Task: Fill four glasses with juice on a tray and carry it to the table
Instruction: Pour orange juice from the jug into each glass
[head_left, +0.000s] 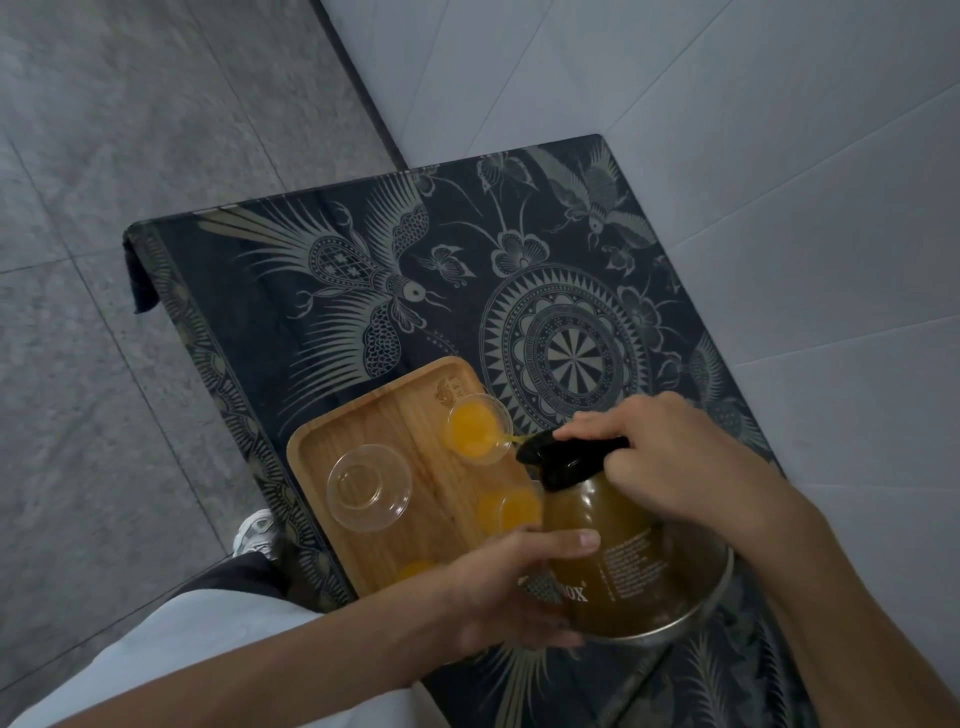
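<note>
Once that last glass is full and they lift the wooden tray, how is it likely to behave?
Probably stiff: the wooden tray looks like solid board. Likely sloshy, since the glasses stand loose on it, such as the glass being filled and the empty glass. Possibly uneven in weight, because the glasses crowd its right side.

White letters reading "NOX", with a small registered-trademark sign after them, are showing on the side of the juice jug (618, 561); the left hand (511, 587) is covering the word's start. Beside them, columns of small white print are running, too blurred to read. A stamped mark on the wooden tray (363, 415) is illegible.
</note>
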